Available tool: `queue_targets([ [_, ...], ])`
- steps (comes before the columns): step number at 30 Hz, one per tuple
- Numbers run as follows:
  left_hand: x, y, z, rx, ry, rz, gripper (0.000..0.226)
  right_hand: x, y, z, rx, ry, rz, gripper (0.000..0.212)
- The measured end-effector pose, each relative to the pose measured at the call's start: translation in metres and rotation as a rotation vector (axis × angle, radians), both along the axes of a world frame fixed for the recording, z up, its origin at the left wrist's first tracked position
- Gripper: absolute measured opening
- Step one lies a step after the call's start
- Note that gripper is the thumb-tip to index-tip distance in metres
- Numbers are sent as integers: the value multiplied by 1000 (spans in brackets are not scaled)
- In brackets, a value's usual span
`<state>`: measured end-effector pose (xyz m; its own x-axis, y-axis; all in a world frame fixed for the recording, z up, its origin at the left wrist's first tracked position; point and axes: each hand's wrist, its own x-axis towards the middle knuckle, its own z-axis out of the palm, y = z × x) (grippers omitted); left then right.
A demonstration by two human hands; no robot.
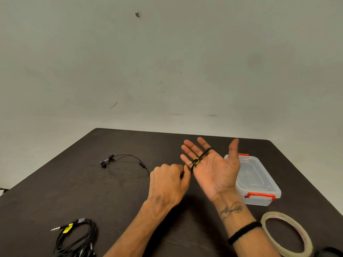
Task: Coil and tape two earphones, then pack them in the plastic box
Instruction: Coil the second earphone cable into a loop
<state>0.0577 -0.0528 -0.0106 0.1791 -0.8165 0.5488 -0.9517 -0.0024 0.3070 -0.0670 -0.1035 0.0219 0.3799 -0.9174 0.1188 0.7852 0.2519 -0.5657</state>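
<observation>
My right hand (213,169) is raised palm up with fingers spread, and the black cable of an earphone (128,160) is wound across the base of its fingers, the gold plug and a yellow tag lying on the palm side. My left hand (168,182) is closed on that cable just left of the right palm. The earphone's buds and the rest of its cord trail on the dark table (74,191) to the left. A second earphone (76,236) lies coiled at the front left, with a yellow tag. The clear plastic box (259,182) with red latches stands behind my right hand, lid on.
A roll of clear tape (287,234) lies flat at the front right, beside my right forearm. A plain wall rises beyond the table's far edge. A dark object peeks in at the bottom right corner.
</observation>
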Motion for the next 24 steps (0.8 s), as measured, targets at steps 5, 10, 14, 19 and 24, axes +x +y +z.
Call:
queue_targets([
  [5, 3, 0, 3, -104, -19, -11, 55, 0, -4, -6, -50, 240, -89, 98],
  [10, 10, 0, 4, -129, -96, -32, 50, 9, 5, -5, -89, 421, -38, 99],
  [14, 22, 0, 8, -144, -123, 4, 49, 15, 7, -11, -194, 533, 42, 96],
  [19, 29, -2, 6, -167, -70, 1, 58, 23, 16, -8, -299, 657, 115, 83],
  [24, 35, -5, 3, -209, 50, -32, 67, 26, 19, -15, -418, 832, 236, 109],
])
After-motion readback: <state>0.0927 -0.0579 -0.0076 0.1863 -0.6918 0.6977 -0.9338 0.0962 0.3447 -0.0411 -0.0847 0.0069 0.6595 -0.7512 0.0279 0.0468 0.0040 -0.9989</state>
